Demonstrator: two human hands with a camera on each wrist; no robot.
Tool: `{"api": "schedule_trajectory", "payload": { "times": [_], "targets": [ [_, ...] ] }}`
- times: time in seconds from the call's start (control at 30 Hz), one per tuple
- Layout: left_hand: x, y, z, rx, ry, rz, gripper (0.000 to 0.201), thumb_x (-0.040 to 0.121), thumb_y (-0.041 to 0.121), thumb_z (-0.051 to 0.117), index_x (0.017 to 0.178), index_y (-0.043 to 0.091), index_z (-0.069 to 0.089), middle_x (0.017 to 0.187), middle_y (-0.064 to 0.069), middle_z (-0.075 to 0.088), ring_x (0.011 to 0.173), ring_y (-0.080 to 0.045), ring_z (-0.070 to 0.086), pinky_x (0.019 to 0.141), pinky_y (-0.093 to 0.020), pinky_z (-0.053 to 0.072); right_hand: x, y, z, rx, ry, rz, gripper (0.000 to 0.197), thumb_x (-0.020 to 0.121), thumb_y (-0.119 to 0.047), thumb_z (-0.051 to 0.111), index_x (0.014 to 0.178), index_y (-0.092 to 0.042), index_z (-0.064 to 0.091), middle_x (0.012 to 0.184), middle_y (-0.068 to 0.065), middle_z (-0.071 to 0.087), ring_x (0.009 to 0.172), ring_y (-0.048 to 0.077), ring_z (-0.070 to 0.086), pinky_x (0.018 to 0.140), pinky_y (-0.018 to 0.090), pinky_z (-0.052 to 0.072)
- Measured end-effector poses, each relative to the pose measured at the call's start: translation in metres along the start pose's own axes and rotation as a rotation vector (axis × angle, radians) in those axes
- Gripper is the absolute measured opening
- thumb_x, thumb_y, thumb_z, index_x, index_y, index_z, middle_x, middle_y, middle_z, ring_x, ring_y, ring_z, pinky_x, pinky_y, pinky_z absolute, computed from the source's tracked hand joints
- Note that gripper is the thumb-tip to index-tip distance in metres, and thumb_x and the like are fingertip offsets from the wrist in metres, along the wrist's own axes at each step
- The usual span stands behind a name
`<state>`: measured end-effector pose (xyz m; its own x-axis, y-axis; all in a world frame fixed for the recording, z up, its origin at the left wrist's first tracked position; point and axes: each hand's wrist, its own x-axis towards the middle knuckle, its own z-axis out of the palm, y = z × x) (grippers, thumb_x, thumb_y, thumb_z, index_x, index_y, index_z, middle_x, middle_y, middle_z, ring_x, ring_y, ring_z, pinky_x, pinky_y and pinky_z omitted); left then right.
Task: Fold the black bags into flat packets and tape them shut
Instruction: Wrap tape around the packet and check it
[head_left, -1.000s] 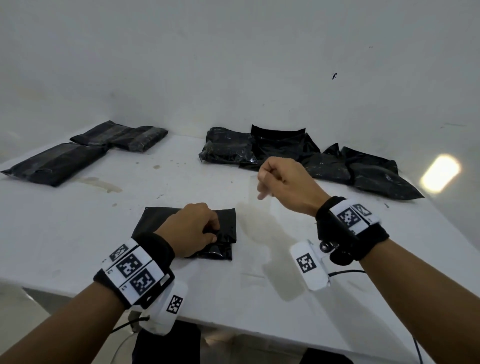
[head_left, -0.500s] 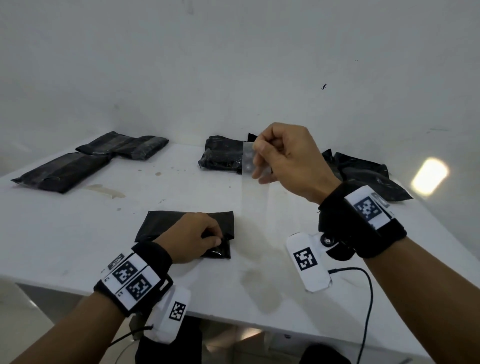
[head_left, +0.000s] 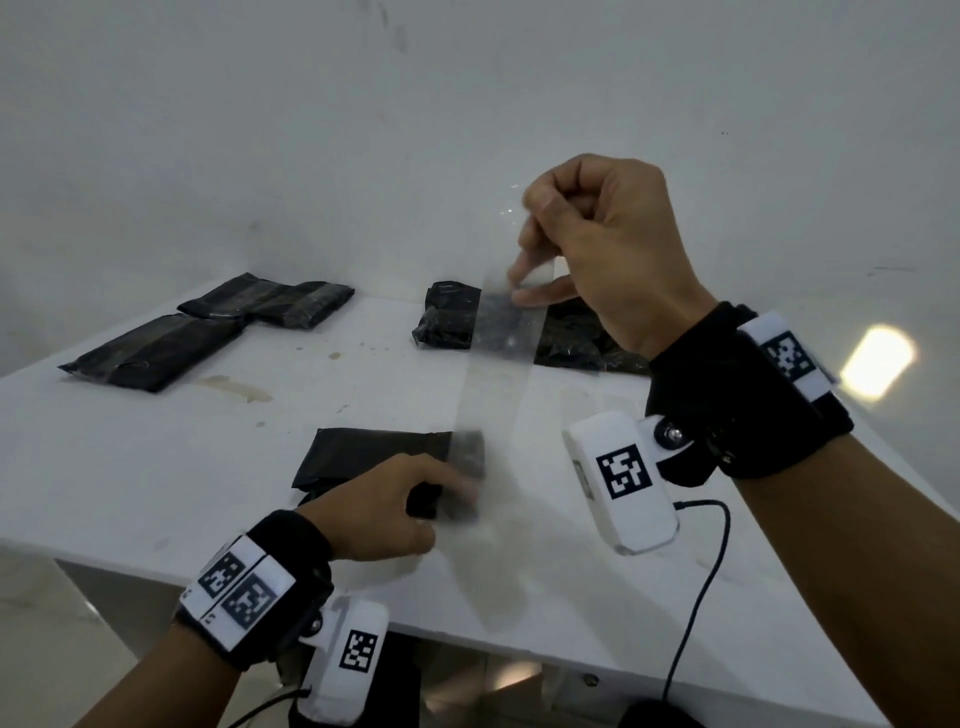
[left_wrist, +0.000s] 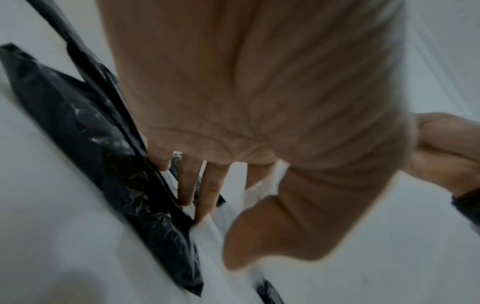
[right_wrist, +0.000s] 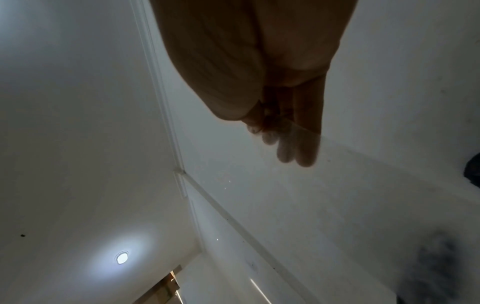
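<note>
Near edge of the bench (head_left: 130, 467): a folded bag (head_left: 374, 452) lies flat, pinned by the left hand (head_left: 384, 512), fingers bent down onto its right end. In the left wrist view the fingertips (left_wrist: 185, 197) are pressed on the black plastic beside clear film; whether the lower tape end is pinched there cannot be told, blur too heavy.

A clear tape strip (head_left: 498, 395) is stretched from the bag's right end up and away to the right hand (head_left: 602, 249), raised above the bench. Top end is pinched between thumb and fingers, remaining fingers curled in. Right wrist view: tape (right_wrist: 298, 131) seen across the fingertips.

Far left corner: two taped packets (head_left: 208, 332) laid flat, touching each other.

Far edge, middle to right: a heap of unfolded bags (head_left: 452, 322), partly hidden behind tape and right wrist.

A stain (head_left: 234, 387) is seen on the bench near the left packets.
</note>
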<state>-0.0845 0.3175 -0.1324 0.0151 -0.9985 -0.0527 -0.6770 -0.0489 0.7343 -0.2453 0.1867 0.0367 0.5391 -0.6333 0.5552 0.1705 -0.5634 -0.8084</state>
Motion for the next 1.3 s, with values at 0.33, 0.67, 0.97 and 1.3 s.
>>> {"api": "schedule_trajectory", "payload": {
  "times": [0.33,0.67,0.97,1.3],
  "targets": [
    [-0.014,-0.003,-0.009,-0.313,0.058,0.009,0.007,0.078,0.022,0.08,0.084,0.021,0.079,0.122,0.015,0.067,0.12,0.001,0.056,0.105,-0.032,0.04,0.009,0.029,0.013,0.147,0.139,0.247,0.014,0.101,-0.009,0.054,0.096,0.001,0.06,0.075,0.013,0.059,0.06,0.023,0.067,0.051,0.034,0.057],
    [-0.03,-0.02,-0.017,-0.628,0.332,-0.051,0.032,0.077,0.028,0.081,0.086,-0.002,0.074,0.1,-0.013,0.076,0.104,-0.029,0.069,0.095,-0.037,0.05,0.015,0.057,0.009,0.29,0.281,0.429,0.013,0.1,-0.005,0.052,0.088,-0.005,0.059,0.071,0.009,0.059,0.058,0.022,0.067,0.055,0.034,0.06],
    [-0.046,-0.034,-0.031,-0.605,0.315,-0.09,0.026,0.085,0.019,0.069,0.082,-0.006,0.073,0.087,-0.02,0.074,0.079,-0.023,0.069,0.074,-0.027,0.051,0.006,0.095,0.023,0.482,0.255,0.634,0.013,0.085,0.013,0.064,0.096,0.007,0.061,0.075,0.012,0.064,0.053,0.015,0.067,0.054,0.028,0.058],
    [-0.078,-0.06,-0.082,-0.629,0.422,-0.255,0.073,0.037,0.053,0.094,0.079,-0.004,0.074,0.075,-0.02,0.07,0.066,-0.029,0.07,0.064,-0.031,0.058,-0.015,0.119,0.031,0.364,0.268,0.728,0.006,0.087,0.007,0.065,0.087,0.004,0.06,0.08,0.016,0.066,0.06,0.023,0.073,0.052,0.028,0.059]
  ]
}}
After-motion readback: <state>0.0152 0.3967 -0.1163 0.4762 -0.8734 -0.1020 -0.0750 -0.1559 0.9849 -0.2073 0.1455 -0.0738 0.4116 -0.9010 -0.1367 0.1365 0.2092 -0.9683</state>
